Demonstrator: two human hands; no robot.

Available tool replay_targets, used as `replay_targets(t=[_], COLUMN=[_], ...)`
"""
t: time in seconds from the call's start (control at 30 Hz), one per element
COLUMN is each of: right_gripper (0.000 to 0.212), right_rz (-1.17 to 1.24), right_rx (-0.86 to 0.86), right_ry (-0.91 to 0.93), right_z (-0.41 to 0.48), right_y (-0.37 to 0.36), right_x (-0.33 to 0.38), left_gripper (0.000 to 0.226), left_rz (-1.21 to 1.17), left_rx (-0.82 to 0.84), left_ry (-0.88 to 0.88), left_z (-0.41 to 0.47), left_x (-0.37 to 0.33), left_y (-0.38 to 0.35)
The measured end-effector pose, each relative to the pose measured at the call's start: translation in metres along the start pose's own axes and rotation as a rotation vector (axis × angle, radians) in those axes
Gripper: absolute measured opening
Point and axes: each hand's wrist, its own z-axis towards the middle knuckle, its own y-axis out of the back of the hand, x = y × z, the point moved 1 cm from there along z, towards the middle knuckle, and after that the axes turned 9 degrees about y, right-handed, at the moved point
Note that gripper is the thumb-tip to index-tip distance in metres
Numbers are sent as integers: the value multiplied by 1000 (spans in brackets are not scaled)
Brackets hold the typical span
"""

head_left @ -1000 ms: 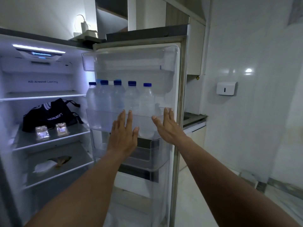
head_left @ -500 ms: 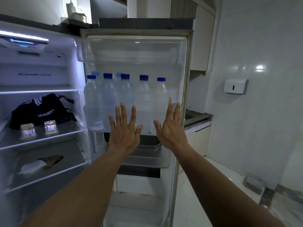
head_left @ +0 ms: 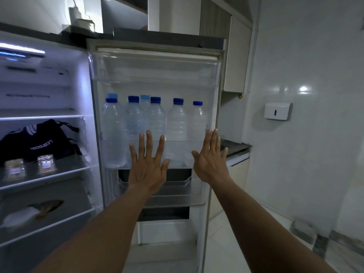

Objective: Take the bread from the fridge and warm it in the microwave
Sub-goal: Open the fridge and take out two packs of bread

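The fridge stands open, its door [head_left: 157, 79] swung out in front of me. My left hand [head_left: 147, 164] and my right hand [head_left: 210, 162] are both raised with straight, spread fingers in front of the door's bottle shelf, holding nothing. Whether they touch the shelf I cannot tell. Bread in a bag [head_left: 33, 211], brown and white, lies on a lower fridge shelf at the left. No microwave is in view.
Several water bottles [head_left: 177, 123] with blue caps fill the door shelf. A black bag [head_left: 39, 138] and two small clear boxes [head_left: 46, 164] sit on the middle fridge shelf. A counter [head_left: 234, 148] and a white wall dispenser [head_left: 276, 111] lie to the right.
The view has swung right and moved closer to the door. Both hands stay raised with open fingers; the right hand has turned more flat toward the door.
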Motion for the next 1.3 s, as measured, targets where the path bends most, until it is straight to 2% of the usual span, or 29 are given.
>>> replay_targets(t=[0.63,0.97,1.3], right_gripper=[87,86,87], right_rz=[165,200,152], right_rx=[56,16,46], right_ry=[166,278,278], right_z=[73,92,91], right_y=[-24,-39,-30], right_x=[-81,-101,-99], left_gripper=[71,73,71], left_rz=[127,197,199], left_rx=[-32,-37,-11], left_ry=[165,244,235], left_z=[34,45,43], left_x=[-47,-61,-59], left_y=[-45,-59,-58])
